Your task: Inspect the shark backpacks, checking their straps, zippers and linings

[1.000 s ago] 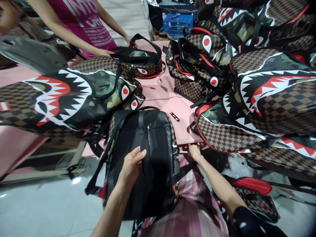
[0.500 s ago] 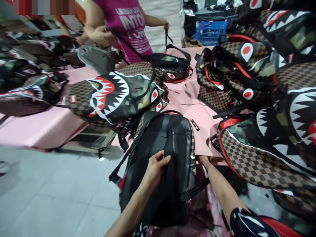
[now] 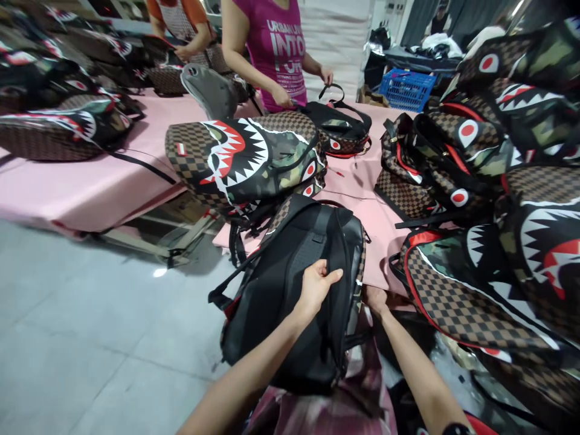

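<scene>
A black backpack (image 3: 294, 284) lies back-panel up, half on the pink table's edge and half on my lap. My left hand (image 3: 315, 285) pinches the padded back panel near its middle, fingers closed on the fabric. My right hand (image 3: 375, 298) grips the backpack's right side at the table edge; its fingers are partly hidden. Just behind lies a shark-mouth backpack (image 3: 244, 160) in checker and camouflage print.
The pink table (image 3: 90, 187) carries several shark-print backpacks, with a big pile at the right (image 3: 498, 199). A person in a magenta shirt (image 3: 276, 42) handles a black bag (image 3: 338, 124) across the table. A blue crate (image 3: 405, 89) stands behind. Grey floor lies at the left.
The view has swung left and up, showing more table and floor. My left hand has kept its pinch on the back panel, and the backpack has tilted slightly. The person opposite lowered the strap.
</scene>
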`<state>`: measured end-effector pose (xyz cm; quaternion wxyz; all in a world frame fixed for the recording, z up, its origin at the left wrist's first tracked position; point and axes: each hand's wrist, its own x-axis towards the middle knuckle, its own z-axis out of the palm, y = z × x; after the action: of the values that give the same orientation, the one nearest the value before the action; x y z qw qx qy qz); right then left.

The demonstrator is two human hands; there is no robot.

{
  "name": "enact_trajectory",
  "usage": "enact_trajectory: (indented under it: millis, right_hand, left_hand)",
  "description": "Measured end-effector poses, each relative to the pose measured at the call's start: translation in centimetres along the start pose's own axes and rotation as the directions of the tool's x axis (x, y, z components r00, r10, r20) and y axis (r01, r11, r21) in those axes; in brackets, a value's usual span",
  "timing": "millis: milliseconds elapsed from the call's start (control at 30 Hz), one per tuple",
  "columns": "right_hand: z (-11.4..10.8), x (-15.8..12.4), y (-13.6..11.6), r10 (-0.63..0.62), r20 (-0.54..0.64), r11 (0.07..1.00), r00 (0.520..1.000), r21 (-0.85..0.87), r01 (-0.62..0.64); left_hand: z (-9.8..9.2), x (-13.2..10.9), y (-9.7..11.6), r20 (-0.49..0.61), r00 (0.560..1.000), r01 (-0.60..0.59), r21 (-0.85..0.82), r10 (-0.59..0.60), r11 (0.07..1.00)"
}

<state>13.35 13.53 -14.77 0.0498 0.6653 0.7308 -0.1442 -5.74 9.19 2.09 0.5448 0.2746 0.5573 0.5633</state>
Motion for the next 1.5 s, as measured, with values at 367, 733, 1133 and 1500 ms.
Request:
enact_trajectory:
  millis: [367,733,1133,1500]
  right_hand:
    - [-10.8,-11.0,-4.1,0.13,-0.481,0.908,0.867,0.409,0.09]
    - [-16.3,-10.2,-10.0,-0.092,-0.454,0.995,0.886,-0.083,0.061]
    - [-15.7,-12.0,-7.6,0.226,-0.431,0.457,0.874,0.839,0.295]
    - [-17.2,-9.2,-11.2,-0.034,-0.521,0.953,0.853,0.24,0.185]
  left_hand:
    - [0.6,-0.3,-2.2,0.013,0.991,-0.13,0.173,0.13,0.976]
    - [2.1,-1.9,-1.9,0.028,0.995,-0.104,0.145,0.101,0.984]
    - [0.0,-2.9,-1.5,0.549,0.795,0.47,-0.288,-0.258,0.835]
    - [1.3,-2.4,-4.5,0.477,0.821,0.518,-0.388,-0.315,0.762]
